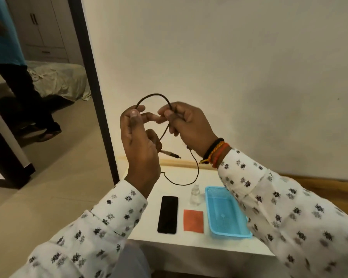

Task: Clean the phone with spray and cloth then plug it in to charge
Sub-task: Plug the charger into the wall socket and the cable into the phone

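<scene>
Pale plaster wall fills the upper right of the frame, and below it a small white bench (pixel 169 245) stands against the skirting. On the bench, low in the centre, lie a black phone (pixel 167 214) screen up, an orange cloth (pixel 193 220) just to its right, a small clear spray bottle (pixel 195 195) behind the cloth, and a blue mesh tray (pixel 225 211) at the right, partly hidden by a sleeve.

Both hands are raised well above the bench, working a dark charging cable (pixel 153 96). The left hand (pixel 141 141) has its fingers curled round the cable, with the metal plug end (pixel 170 153) sticking out to the right below the palm. The right hand (pixel 186 125) pinches the cable between thumb and fingers, so a loop arches between the two hands. A lower run of cable hangs from under the right wrist and drops toward the bench behind the bottle.

Judging by the layout, the phone is not yet plugged in; whether it has been cleaned I cannot tell.

Risks from here: the hanging slack sits near the light, upright bottle, so pulling the loop straight could drag it over. Tugging the loop tight might kink or knot the cable. Bringing the plug down one-handed could nudge the phone toward the front edge.

At the upper left of the frame, through a doorway, another person stands beside a bed.
</scene>
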